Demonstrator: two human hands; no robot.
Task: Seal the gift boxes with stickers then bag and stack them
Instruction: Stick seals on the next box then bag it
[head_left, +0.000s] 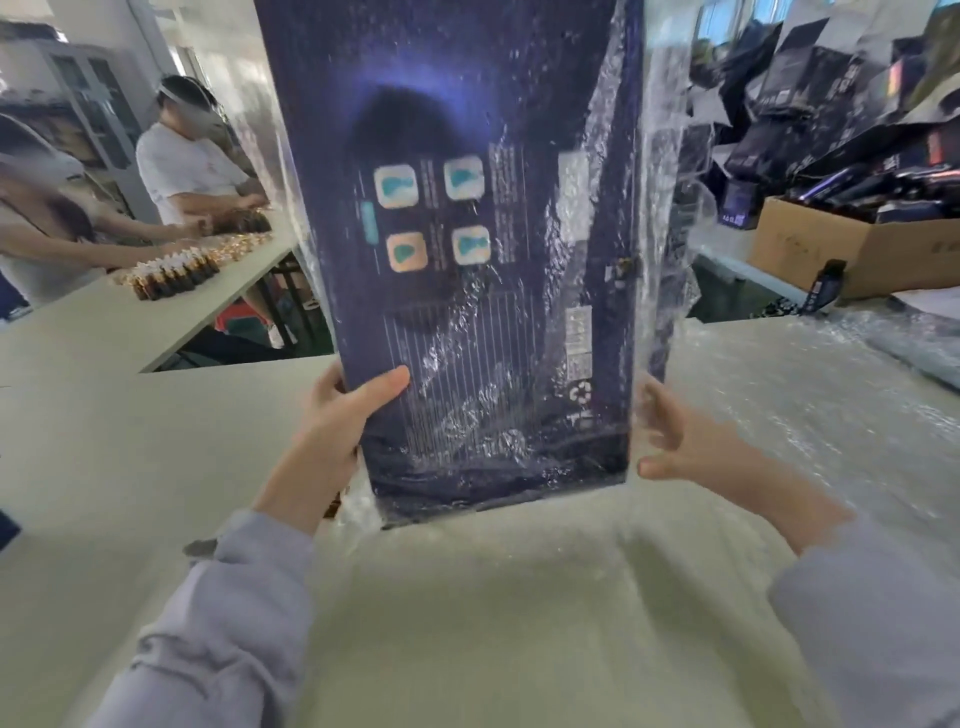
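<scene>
Left hand (337, 415) is clamping its fingers on the gift box (467, 208), upright in a clear bag (667, 182) over the counter (130, 441), while the right hand (685, 447) is sitting at the bag's edge, too blurry to tell if its fingers are gripping.

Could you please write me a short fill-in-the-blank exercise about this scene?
1. The gift box is dark ____.
2. A clear plastic ____ covers it.
3. The ____ of the left hand presses on its printed face.
4. The cardboard carton stands to its ____.
Missing words: blue; bag; thumb; right.
</scene>
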